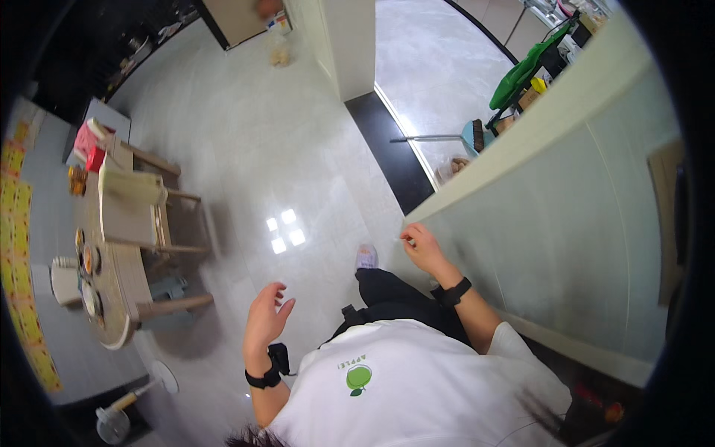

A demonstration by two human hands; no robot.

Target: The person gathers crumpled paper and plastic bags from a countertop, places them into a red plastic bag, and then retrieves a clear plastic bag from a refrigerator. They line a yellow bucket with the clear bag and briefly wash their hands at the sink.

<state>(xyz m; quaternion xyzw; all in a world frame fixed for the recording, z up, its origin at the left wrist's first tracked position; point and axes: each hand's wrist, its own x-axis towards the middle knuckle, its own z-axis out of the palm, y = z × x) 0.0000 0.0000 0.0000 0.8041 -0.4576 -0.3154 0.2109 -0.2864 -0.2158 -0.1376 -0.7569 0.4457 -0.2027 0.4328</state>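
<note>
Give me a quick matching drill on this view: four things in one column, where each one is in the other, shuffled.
Things:
1. right hand
2. left hand
3. dustpan
4. dining table

Places:
A. open in the air above the tiled floor, holding nothing
B. far left, with dishes on it
C. fingertips at the corner of the pale wall
D. on the floor past the wall, beside a long handle

Pairs: 1-C, 2-A, 3-D, 4-B

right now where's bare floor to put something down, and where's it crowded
Bare tiled floor lies open between the dining table with its chairs and the wall corner. The left hand hangs empty over it. The tabletop is crowded with dishes; the right hand touches the wall.
</note>
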